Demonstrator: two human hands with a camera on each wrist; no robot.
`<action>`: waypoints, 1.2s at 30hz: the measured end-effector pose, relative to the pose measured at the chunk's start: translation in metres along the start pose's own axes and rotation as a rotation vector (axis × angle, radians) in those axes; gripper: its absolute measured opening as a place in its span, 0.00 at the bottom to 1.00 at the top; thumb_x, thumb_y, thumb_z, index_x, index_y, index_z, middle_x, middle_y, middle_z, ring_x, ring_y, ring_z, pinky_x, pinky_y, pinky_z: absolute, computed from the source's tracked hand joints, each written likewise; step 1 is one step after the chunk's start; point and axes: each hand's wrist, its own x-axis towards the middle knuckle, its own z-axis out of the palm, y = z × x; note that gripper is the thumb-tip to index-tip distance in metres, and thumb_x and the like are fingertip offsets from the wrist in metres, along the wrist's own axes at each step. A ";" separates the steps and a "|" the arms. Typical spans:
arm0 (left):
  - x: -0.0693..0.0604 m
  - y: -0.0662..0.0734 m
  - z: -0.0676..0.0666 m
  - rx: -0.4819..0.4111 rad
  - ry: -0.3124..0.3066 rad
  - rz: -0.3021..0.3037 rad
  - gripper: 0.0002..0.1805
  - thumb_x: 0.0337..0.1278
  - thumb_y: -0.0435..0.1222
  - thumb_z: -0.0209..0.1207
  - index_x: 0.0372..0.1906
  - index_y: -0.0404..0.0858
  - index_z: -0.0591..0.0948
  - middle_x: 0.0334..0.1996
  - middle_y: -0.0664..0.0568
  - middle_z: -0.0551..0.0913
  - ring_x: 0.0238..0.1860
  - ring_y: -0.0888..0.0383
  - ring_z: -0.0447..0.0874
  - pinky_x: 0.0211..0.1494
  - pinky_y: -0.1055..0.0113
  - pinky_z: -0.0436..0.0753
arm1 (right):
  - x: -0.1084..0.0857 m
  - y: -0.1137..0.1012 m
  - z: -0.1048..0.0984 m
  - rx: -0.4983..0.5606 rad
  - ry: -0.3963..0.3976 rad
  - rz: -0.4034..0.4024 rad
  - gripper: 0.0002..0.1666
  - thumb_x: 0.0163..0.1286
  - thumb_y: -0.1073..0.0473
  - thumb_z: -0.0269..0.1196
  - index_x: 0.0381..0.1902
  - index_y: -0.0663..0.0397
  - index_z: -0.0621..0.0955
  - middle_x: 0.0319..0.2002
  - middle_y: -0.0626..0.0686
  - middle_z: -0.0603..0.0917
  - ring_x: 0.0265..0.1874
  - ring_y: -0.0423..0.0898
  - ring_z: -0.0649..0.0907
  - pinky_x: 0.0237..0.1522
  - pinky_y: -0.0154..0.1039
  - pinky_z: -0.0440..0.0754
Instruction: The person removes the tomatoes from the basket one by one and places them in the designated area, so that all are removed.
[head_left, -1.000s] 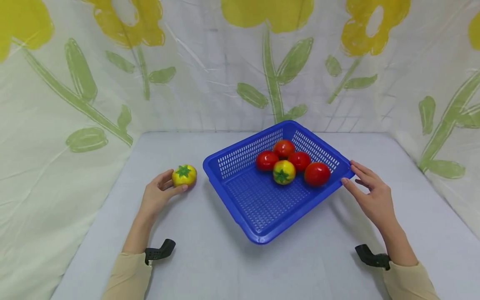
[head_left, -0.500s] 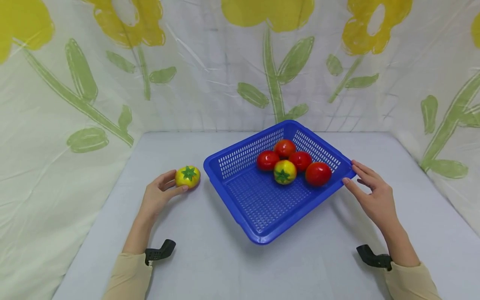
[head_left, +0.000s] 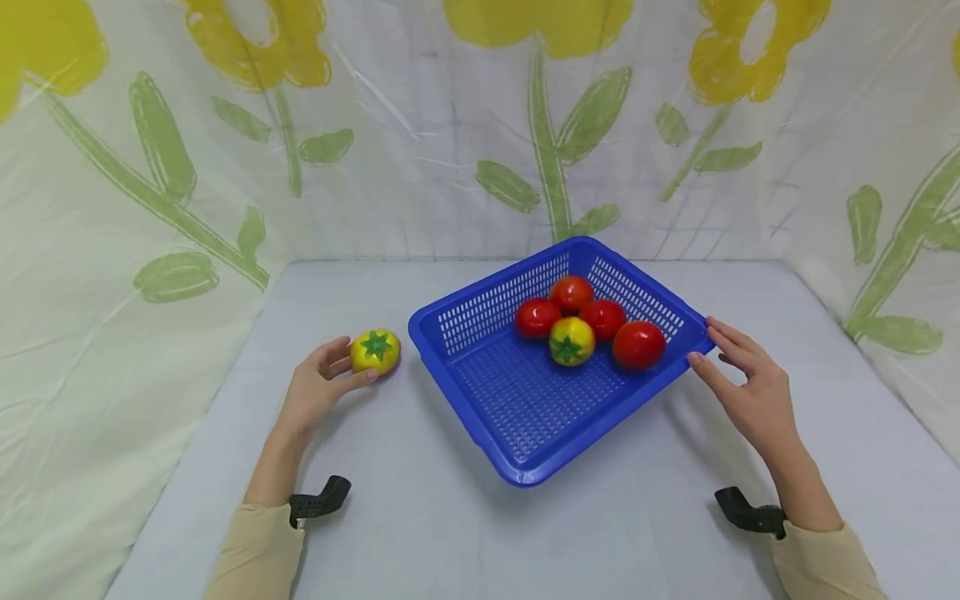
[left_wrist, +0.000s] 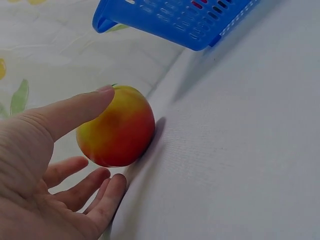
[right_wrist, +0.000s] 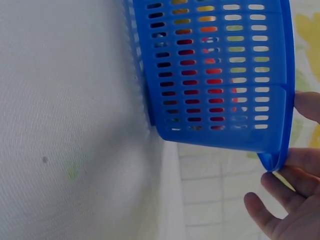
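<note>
On the table at left sits a toy-like tomato [head_left: 375,352], yellow with a green star-shaped top; the left wrist view shows its side turning red. My left hand [head_left: 315,387] is beside it, thumb in front and fingers loosely bent around its left side. In the left wrist view the fingertips [left_wrist: 117,185] look apart from the fruit. A blue plastic basket [head_left: 480,442] stands at an angle in the middle. Inside it lie several red tomatoes [head_left: 639,345] and a yellow one [head_left: 572,342]. My right hand [head_left: 750,396] holds the basket's right corner between thumb and fingers.
The light table [head_left: 420,542] ends against a white curtain [head_left: 397,192] printed with yellow flowers. A black wrist camera [head_left: 322,500] sits on the left wrist and another black camera [head_left: 750,512] on the right.
The lone yellow tomato has rolled slightly right, its green top turning, while my left hand stayed nearly still. The right hand and basket keep their place; the head view has shifted a little.
</note>
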 end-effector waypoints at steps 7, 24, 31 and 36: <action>0.001 0.002 0.001 -0.016 -0.006 -0.002 0.51 0.52 0.43 0.72 0.76 0.34 0.56 0.70 0.38 0.64 0.67 0.43 0.67 0.69 0.48 0.64 | 0.000 0.001 -0.002 -0.016 0.010 -0.001 0.34 0.67 0.52 0.68 0.68 0.52 0.74 0.67 0.46 0.72 0.57 0.46 0.76 0.45 0.14 0.67; -0.005 0.004 -0.004 0.043 0.076 0.044 0.55 0.48 0.49 0.74 0.76 0.38 0.56 0.70 0.44 0.66 0.69 0.46 0.63 0.67 0.46 0.66 | -0.002 0.003 0.001 0.000 -0.027 0.019 0.38 0.63 0.51 0.71 0.70 0.51 0.72 0.69 0.50 0.70 0.62 0.55 0.72 0.46 0.15 0.65; -0.005 0.007 -0.007 0.049 0.122 0.083 0.50 0.51 0.48 0.72 0.75 0.40 0.59 0.69 0.46 0.67 0.68 0.48 0.64 0.64 0.55 0.72 | -0.002 0.000 0.000 0.004 -0.027 0.029 0.39 0.64 0.50 0.71 0.70 0.50 0.72 0.69 0.50 0.70 0.62 0.56 0.72 0.46 0.14 0.65; -0.006 0.008 -0.009 0.033 0.157 0.102 0.48 0.52 0.49 0.71 0.74 0.41 0.61 0.69 0.46 0.67 0.68 0.49 0.65 0.62 0.62 0.74 | -0.001 -0.001 0.001 0.004 -0.027 0.031 0.39 0.64 0.50 0.71 0.70 0.50 0.71 0.69 0.50 0.70 0.62 0.56 0.73 0.46 0.14 0.65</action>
